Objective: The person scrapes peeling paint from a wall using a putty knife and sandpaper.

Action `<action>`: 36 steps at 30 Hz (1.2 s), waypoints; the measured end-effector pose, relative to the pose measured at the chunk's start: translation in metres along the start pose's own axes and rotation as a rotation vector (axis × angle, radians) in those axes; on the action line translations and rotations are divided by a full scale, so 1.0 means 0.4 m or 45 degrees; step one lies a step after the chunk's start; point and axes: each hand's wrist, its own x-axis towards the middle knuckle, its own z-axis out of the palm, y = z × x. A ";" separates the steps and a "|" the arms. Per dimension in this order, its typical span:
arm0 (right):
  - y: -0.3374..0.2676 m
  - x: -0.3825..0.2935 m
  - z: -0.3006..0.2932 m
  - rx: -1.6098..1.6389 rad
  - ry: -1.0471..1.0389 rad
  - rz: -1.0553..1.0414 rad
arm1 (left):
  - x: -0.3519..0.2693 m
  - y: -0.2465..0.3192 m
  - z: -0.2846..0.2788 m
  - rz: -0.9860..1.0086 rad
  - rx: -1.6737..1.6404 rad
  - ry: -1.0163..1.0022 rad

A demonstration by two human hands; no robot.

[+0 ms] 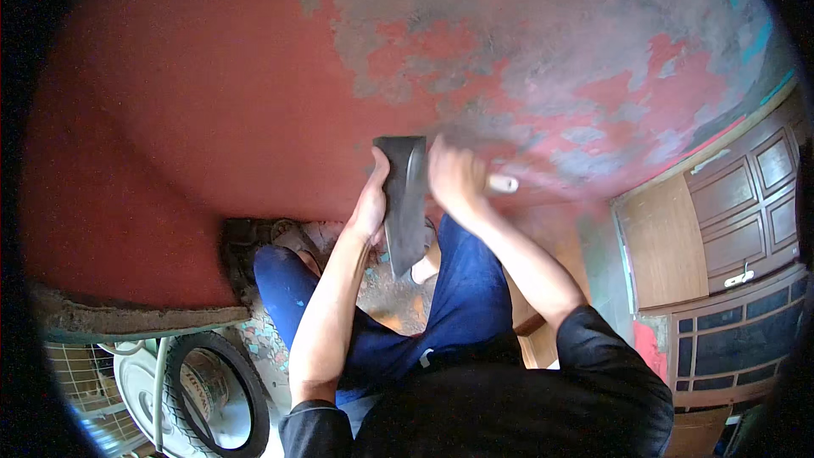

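My left hand (372, 200) holds a long, dark, flat-faced plate (405, 203) by its left edge, tilted in front of the wall. My right hand (456, 172) is closed around a tool whose pale handle end (503, 184) sticks out to the right; the hand is blurred, and the tool's working end is hidden beside the plate's upper right edge. Behind both hands stands a wall (254, 108), smooth red on the left and patchy red and grey on the right.
My knees in blue trousers (470, 280) are below the hands, over a debris-strewn floor (388, 305). At lower left are a black tyre (175, 388), a white bucket (206, 388) and a wire rack (82, 375). A brown panelled door (728, 203) and a wooden board (661, 248) are at right.
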 end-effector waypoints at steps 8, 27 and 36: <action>0.012 -0.013 0.034 -0.188 -0.017 -0.106 | -0.013 0.024 0.034 -0.065 0.116 0.113; 0.035 0.040 0.064 0.012 -0.110 0.155 | -0.020 0.002 0.057 0.020 0.049 0.181; -0.015 -0.022 0.031 0.020 -0.435 -0.015 | -0.023 0.012 0.041 0.083 0.112 0.185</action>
